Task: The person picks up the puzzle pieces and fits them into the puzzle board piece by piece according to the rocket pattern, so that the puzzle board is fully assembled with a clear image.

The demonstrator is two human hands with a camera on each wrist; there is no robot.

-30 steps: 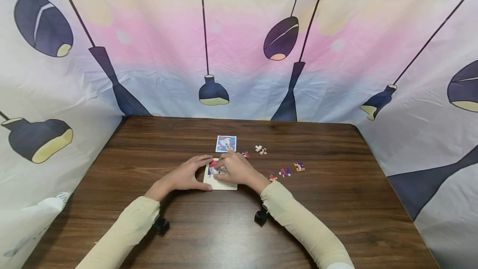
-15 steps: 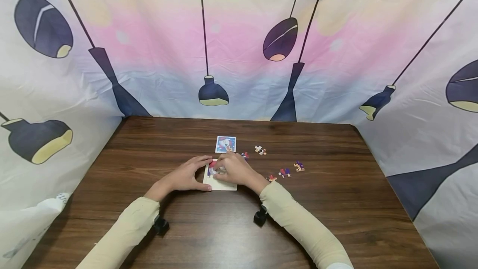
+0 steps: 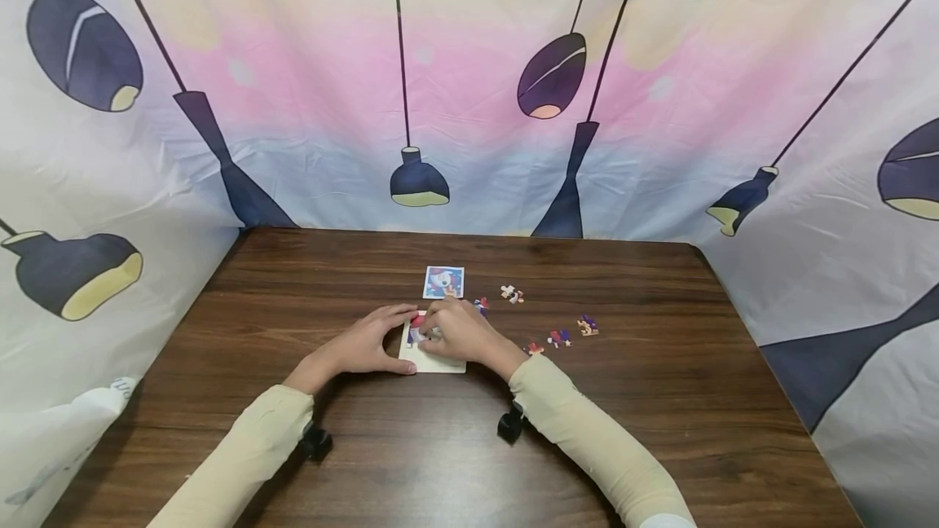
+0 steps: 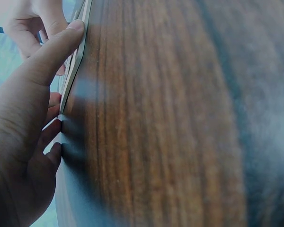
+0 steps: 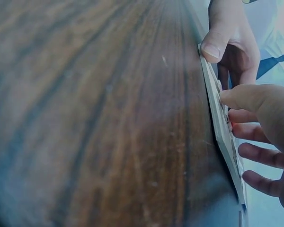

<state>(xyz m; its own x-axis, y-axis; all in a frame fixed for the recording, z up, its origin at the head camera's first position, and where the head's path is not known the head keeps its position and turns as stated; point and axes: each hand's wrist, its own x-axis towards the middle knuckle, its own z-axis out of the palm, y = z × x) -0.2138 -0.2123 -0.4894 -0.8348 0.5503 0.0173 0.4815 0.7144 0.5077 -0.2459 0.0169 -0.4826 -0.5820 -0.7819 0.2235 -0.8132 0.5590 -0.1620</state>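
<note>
A pale square jigsaw board (image 3: 440, 365) lies on the table in the head view, partly filled with red, white and purple pieces (image 3: 419, 334). My left hand (image 3: 363, 346) grips its left side, thumb on the near edge and fingers at the far corner. Over the board's right part is my right hand (image 3: 467, 334), its fingertips touching the puzzle surface. In the right wrist view the right thumb (image 5: 241, 97) and spread fingers (image 5: 255, 132) meet the board's top edge-on. My right hand hides part of the picture, and no piece shows between its fingers.
A small picture card (image 3: 443, 282) lies just beyond the board. Loose jigsaw pieces sit to the right: a white and dark cluster (image 3: 513, 294), a red and blue one (image 3: 481, 305), and several more (image 3: 560, 338) nearer. A printed curtain (image 3: 469, 104) surrounds the wooden table (image 3: 411, 446).
</note>
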